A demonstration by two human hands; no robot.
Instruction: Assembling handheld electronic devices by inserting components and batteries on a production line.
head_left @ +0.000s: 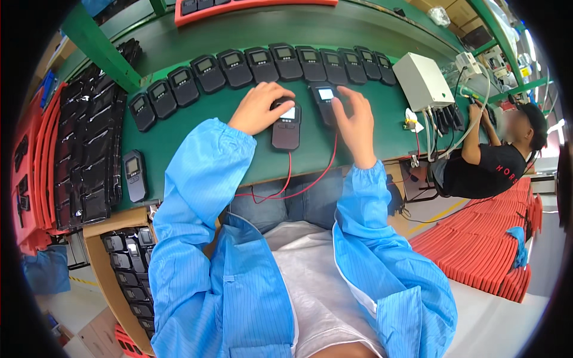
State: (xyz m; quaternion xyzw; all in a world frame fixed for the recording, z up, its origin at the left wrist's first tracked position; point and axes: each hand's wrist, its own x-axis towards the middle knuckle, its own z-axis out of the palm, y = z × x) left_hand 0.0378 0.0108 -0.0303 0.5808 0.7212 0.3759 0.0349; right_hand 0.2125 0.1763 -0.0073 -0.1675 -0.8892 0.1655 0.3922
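Two black handheld devices with lit screens lie on the green bench in front of me, each with a thin red cable running from its lower end. My left hand (262, 107) curls over the upper left of the nearer handheld device (286, 135), its thumb across the screen area and its fingers at the top edge. Beside the other lit device (326, 108) is my right hand (356, 122), fingers apart and curved, with the thumb at the device's right edge. The red cables (290, 173) cross above my lap.
A row of similar dark devices (259, 64) lines the bench's back. One more device (135, 176) lies at left. A white box (422, 82) with cables stands right. Below left is a carton (95, 253) of devices; red trays (477, 238) are stacked right, near a co-worker (486, 161).
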